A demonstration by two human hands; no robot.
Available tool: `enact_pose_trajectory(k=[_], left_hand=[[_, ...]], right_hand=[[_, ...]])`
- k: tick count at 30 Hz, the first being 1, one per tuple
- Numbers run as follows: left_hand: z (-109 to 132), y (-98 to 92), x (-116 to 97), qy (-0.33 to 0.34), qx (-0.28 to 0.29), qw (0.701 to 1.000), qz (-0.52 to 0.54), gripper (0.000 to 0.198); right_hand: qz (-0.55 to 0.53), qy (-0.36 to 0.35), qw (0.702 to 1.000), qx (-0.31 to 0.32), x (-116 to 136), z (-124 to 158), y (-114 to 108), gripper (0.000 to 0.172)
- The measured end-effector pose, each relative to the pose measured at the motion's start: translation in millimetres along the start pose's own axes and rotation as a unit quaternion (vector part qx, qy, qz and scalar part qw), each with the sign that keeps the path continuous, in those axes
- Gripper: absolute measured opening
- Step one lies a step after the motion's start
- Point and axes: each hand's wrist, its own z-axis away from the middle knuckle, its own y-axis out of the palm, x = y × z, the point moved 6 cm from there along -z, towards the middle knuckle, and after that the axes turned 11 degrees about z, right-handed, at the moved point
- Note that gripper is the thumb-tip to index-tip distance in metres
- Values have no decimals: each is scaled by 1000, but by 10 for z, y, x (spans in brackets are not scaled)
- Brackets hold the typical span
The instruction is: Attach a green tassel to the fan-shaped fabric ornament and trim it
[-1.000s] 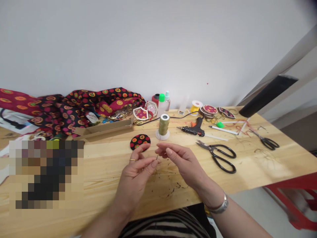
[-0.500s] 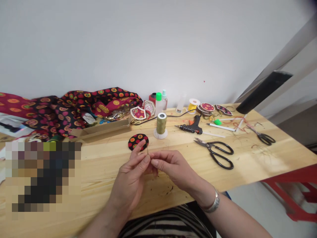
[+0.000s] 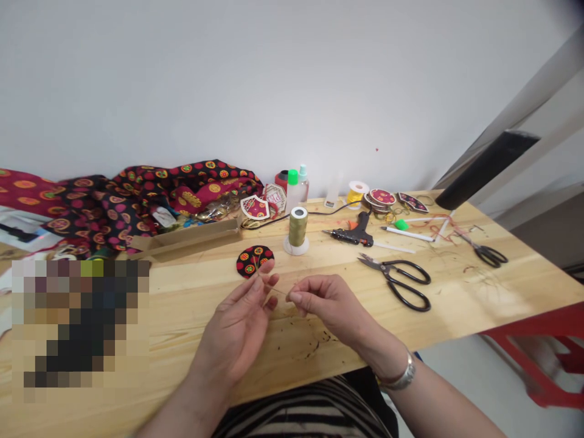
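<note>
A thin olive-coloured thread point(image 3: 274, 289) runs between my two hands. My left hand point(image 3: 241, 322) pinches it between thumb and index finger, and a short loop rises above the fingertips. The other end sits in the closed fingertips of my right hand point(image 3: 322, 303), a little way to the right. Just behind my left fingers lies a round patterned fabric piece point(image 3: 252, 258) in black, red and orange. Beyond my hands a spool of olive thread point(image 3: 298, 228) stands upright on the wooden table.
Black-handled scissors point(image 3: 401, 283) lie right of my hands, with a glue gun point(image 3: 351, 232) behind them. Smaller scissors point(image 3: 490, 254) are farther right. A long cardboard box point(image 3: 191, 238) and patterned cloth point(image 3: 182, 182) occupy the back left. Bottles point(image 3: 294, 190) stand near the wall.
My hands were close together at the fingertips. My right hand has drawn slightly away to the right, and the thread now stretches between them.
</note>
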Motion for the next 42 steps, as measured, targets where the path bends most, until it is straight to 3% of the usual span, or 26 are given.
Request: enact_pose_trajectory(k=[5, 13, 19, 25, 29, 31, 32, 34, 36, 38, 40, 42], left_hand=[[-27, 8, -88, 11, -5, 999, 34, 7], [-63, 6, -271, 22, -47, 996, 71, 34], [-105, -13, -436, 59, -65, 993, 76, 43], [-101, -79, -485, 83, -47, 995, 24, 31], [-82, -93, -463, 52, -16, 989, -136, 10], [-58, -118, -494, 43, -19, 954, -295, 17], [-35, -124, -544, 62, -28, 918, -390, 19], [54, -76, -690, 149, -46, 818, -554, 15], [198, 40, -812, 257, -55, 745, -613, 11], [352, 174, -860, 346, -42, 732, -585, 16], [457, 300, -823, 401, -1, 750, -526, 25], [451, 395, -668, 384, 70, 774, -499, 27]], right_hand=[[18, 14, 1000, -17, -64, 4, -96, 19], [24, 19, 999, -28, -93, -1, -230, 19], [27, 22, 999, -33, -138, 5, -308, 20], [34, 26, 998, -50, -101, 11, -365, 20], [69, 23, 995, -64, -27, 28, -407, 16], [96, 15, 993, -63, 20, 47, -424, 15], [112, 9, 992, -60, 43, 58, -428, 15], [145, -7, 988, -48, 87, 80, -421, 16], [184, -33, 982, -36, 136, 100, -396, 18], [226, -63, 972, -31, 186, 120, -357, 18], [267, -90, 959, -26, 237, 138, -301, 17], [301, -116, 946, -21, 287, 155, -237, 17]])
